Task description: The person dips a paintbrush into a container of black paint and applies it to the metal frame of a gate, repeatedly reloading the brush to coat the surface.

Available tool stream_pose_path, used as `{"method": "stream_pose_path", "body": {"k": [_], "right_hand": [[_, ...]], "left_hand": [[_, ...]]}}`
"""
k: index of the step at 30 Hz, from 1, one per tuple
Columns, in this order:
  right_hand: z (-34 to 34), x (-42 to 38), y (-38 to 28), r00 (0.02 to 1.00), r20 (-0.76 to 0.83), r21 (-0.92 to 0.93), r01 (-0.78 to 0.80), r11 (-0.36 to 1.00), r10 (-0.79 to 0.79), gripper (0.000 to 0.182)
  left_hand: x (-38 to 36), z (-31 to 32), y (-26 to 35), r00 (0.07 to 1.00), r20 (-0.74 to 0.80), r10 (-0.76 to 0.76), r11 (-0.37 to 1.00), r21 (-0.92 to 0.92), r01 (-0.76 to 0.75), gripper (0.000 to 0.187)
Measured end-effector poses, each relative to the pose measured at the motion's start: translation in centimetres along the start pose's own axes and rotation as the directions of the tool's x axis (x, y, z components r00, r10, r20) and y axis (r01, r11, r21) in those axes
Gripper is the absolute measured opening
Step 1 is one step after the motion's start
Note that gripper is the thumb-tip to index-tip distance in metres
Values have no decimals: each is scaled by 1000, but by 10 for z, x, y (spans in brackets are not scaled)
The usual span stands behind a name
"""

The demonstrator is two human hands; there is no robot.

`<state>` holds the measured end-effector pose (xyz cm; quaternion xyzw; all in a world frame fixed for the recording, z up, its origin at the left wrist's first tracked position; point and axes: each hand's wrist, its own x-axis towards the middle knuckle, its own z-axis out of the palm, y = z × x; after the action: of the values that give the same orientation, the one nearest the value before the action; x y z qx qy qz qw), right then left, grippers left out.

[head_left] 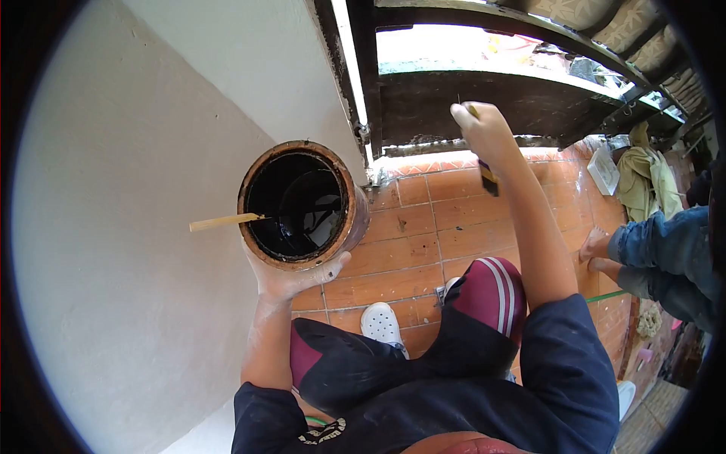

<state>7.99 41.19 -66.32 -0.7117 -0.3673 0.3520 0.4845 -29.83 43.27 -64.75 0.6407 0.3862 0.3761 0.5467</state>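
My left hand (291,278) is wrapped round the lower side of a round paint can (358,219) with a rusty brown rim. Dark, glossy paint (321,216) lies inside it, and a wooden stick (224,222) leans over the left rim into the can. Up and to the right, my right hand (486,130) is closed around a paintbrush (488,180). The brush's dark bristle end points down below the fist, and most of its handle is hidden by my fingers. Dark paint marks show on my left thumb.
A dark wooden panel (484,110) with a railing stands ahead. The pale wall (144,227) rises close on the left. Orange tiles (401,257) cover the floor. At right stand another person's legs (654,246), near a white tray (603,171) and a greenish cloth (643,178).
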Motion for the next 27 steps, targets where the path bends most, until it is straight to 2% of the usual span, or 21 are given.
{"method": "stream_pose_path", "body": {"k": [2,5,6,7,9,14,16,17,19,20,22,23,25,26,27], "right_hand": [[-18,-16,25,992,-59,-340,84,937,-110,41],[-39,-45,59,980,-159,-342,58,938,-119,37],[-44,-55,61,983,-181,-315,-21,949,-39,27],[-48,-64,63,982,-188,-315,-28,949,-34,27],[-54,-80,60,973,-228,-441,-114,890,12,23],[-56,-86,76,960,-276,-521,-101,847,-55,21],[-51,-86,71,956,-268,-642,-85,762,-119,26],[-52,-82,71,957,-265,-642,-83,763,-118,26],[-56,-78,71,975,-207,-612,-193,767,81,37],[-58,-80,71,975,-205,-614,-199,764,89,37],[-59,-81,58,957,-180,-504,-290,814,229,50],[-62,-81,63,957,-179,-504,-287,814,227,50],[-65,-81,68,970,-241,-732,-162,662,-29,62],[-69,-79,68,971,-238,-732,-159,663,-30,62],[-69,-80,49,950,-307,-701,-271,660,65,63]], "left_hand": [[-1,-2,-8,1000,-9,12,1000,7,-12,94],[0,0,-9,1000,3,9,1000,-9,-9,94],[1,1,-7,1000,14,-1,1000,-25,1,94],[1,3,-6,1000,22,-3,1000,-26,4,94],[2,5,-4,999,32,14,1000,-24,-13,92],[5,9,2,999,35,30,999,15,-30,91],[5,7,-1,998,21,58,998,33,-59,92],[5,7,-1,998,20,65,997,36,-65,92],[3,7,0,998,23,53,998,40,-54,92],[3,8,3,999,20,49,999,23,-49,92],[3,10,5,999,17,50,999,7,-50,92],[3,10,6,998,6,57,998,7,-57,91],[2,10,6,998,-11,67,998,10,-67,90],[2,10,5,998,-11,62,998,-3,-62,90],[2,9,5,998,-9,58,998,-15,-59,89]]}}
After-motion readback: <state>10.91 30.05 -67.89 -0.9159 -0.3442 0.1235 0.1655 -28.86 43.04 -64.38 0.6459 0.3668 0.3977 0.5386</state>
